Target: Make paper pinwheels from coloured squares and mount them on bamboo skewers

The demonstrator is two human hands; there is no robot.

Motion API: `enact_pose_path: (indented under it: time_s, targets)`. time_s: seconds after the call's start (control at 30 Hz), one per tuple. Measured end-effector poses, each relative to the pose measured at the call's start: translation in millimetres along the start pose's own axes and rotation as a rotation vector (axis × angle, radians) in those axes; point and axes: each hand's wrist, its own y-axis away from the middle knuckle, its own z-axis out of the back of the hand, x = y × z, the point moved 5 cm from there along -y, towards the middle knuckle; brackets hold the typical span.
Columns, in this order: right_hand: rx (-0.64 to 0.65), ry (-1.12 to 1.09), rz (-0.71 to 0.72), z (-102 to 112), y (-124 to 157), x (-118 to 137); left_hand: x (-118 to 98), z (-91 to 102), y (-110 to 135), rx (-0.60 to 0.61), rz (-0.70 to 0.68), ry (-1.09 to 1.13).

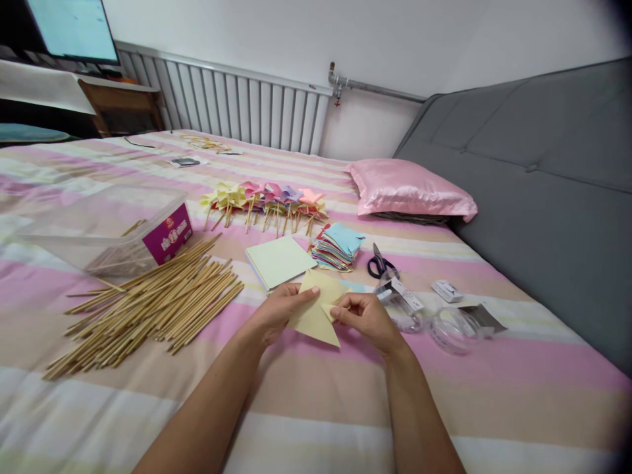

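My left hand (276, 313) and my right hand (365, 316) both pinch one pale yellow sheet of paper (318, 309) just above the striped bedspread (316, 395). The sheet is folded into pointed flaps. My left fingers grip its left edge, my right fingers hold a folded corner near its middle. Behind it lie a stack of pale green square paper (279, 261) and a fanned pile of coloured cut sheets (338, 247). A heap of wooden sticks (153, 306) lies to the left. A row of finished paper pinwheels on sticks (266, 201) lies further back.
A clear plastic box with a purple label (111, 230) stands at the left. Black scissors (380, 265), a clear round container (451, 329) and small white packets (447, 291) lie to the right. A pink pillow (409, 191) rests by the grey headboard (543, 178). A radiator (237, 105) lines the wall.
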Motion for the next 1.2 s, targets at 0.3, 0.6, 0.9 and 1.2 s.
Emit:
enact_pose_path:
  time_s: [0.3,0.6,0.9,1.2]
  targets:
    - [-0.033,0.051,-0.021,3.6,-0.7,-4.7,3.3,1.4,-0.4,-0.013,-0.012,-0.073]
    - [-0.045,0.085,-0.014,3.3,-0.6,-2.4,3.3,1.4,-0.6,-0.058,-0.033,-0.091]
    - [-0.053,0.105,-0.001,2.6,0.0,-0.6,5.1,2.4,-1.9,-0.079,-0.033,-0.108]
    - [-0.094,0.13,0.019,2.6,-2.2,-3.5,-0.1,0.3,-0.3,-0.197,-0.064,-0.136]
